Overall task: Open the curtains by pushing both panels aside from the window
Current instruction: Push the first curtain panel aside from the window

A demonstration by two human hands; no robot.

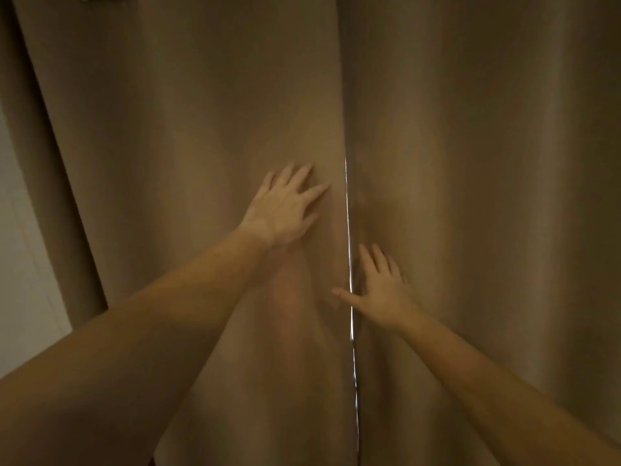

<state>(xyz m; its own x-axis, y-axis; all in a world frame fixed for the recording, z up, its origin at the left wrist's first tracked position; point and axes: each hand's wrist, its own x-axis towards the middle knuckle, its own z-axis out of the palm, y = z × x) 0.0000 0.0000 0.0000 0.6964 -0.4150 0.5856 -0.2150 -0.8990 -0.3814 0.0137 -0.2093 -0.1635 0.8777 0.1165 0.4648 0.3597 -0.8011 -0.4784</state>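
Left hand (285,210): my grip is open, flat on the left panel (188,136), ready to push.
Right hand (379,294): open too, beside the bright gap (349,250), on the right panel (477,146).
Curtains: almost shut.

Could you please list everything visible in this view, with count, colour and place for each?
left panel: one, brown, left of the centre gap.
right panel: one, brown, right of the centre gap.
gap: one, thin bright slit, between the panels.
wall: one, pale, far left edge.
left hand: one, bare, open, flat on the left panel near the gap.
right hand: one, bare, open, on the right panel, thumb across the gap.
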